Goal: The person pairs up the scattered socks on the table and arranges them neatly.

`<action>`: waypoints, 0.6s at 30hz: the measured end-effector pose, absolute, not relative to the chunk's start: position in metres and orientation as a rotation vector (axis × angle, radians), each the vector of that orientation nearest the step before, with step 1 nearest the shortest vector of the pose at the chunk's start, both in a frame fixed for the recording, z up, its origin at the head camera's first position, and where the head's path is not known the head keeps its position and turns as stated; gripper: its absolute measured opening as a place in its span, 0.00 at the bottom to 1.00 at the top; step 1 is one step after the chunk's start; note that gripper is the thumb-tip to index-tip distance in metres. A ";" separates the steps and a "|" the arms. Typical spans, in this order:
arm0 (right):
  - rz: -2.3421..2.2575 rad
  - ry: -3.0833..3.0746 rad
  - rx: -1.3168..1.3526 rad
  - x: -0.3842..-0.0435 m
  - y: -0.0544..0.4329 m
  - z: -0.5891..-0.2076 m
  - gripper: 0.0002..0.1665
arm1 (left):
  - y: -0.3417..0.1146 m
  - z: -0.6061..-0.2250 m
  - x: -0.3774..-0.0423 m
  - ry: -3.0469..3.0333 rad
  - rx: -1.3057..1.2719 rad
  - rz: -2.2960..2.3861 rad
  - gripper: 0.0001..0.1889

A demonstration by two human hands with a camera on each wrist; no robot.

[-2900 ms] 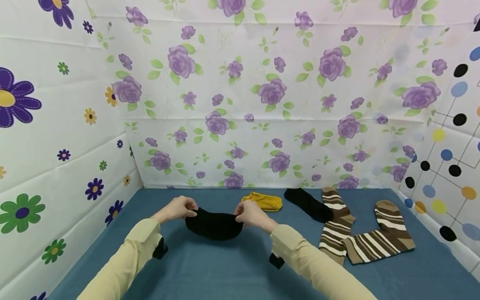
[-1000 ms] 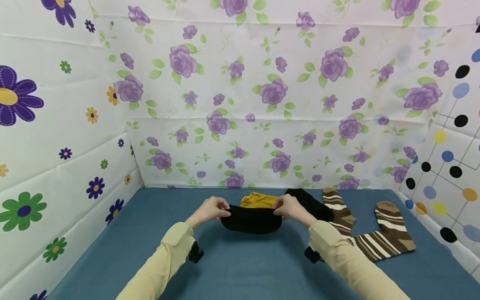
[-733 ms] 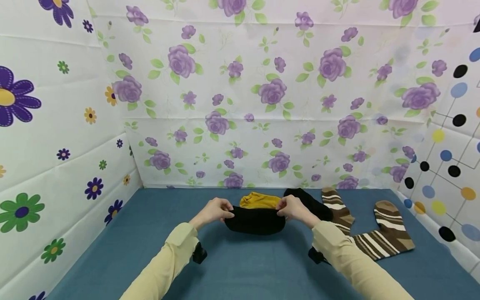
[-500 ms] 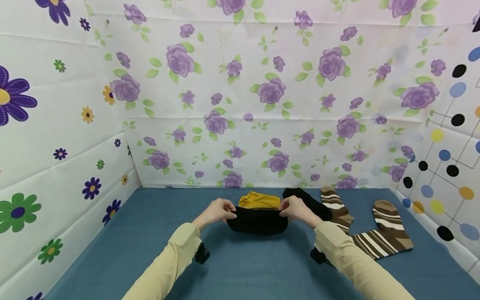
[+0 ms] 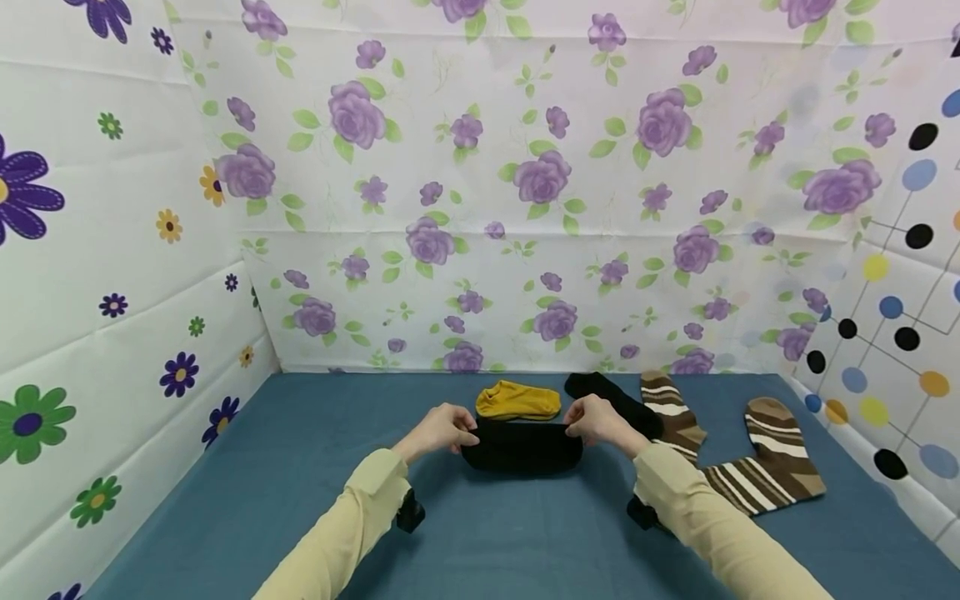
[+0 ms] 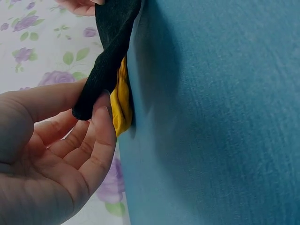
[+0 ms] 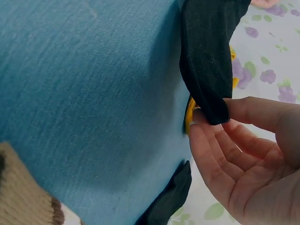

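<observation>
Head view: left hand and right hand are holding the black sock by its ends over the worktop, yellow sock lying just behind. Left wrist: fingers are pinching one end; sock's bending, so probably soft, light. Right wrist: fingers are clamping the other; likely low slip, not fragile; ends are looking best for gripping.

The held black sock, left hand and right hand have shifted rightward; the black sock is now in front of the yellow sock. The right sleeve now hides more of the striped socks.
</observation>
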State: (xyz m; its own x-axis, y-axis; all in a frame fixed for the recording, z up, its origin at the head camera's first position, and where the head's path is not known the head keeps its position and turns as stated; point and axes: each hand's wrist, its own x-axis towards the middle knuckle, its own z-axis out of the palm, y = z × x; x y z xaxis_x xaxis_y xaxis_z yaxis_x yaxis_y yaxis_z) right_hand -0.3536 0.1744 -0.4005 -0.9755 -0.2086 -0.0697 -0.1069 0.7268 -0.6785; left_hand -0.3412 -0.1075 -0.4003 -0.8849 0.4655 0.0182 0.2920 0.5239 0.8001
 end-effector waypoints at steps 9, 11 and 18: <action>-1.051 2.796 -0.281 -0.355 0.174 -0.403 0.04 | -0.106 -0.406 -0.341 2.557 0.617 1.279 0.06; -1.048 2.800 -0.286 -0.356 0.173 -0.404 0.04 | -0.105 -0.407 -0.341 2.557 0.614 1.278 0.06; -1.051 2.801 -0.310 -0.355 0.173 -0.407 0.04 | -0.106 -0.411 -0.342 2.541 0.598 1.264 0.07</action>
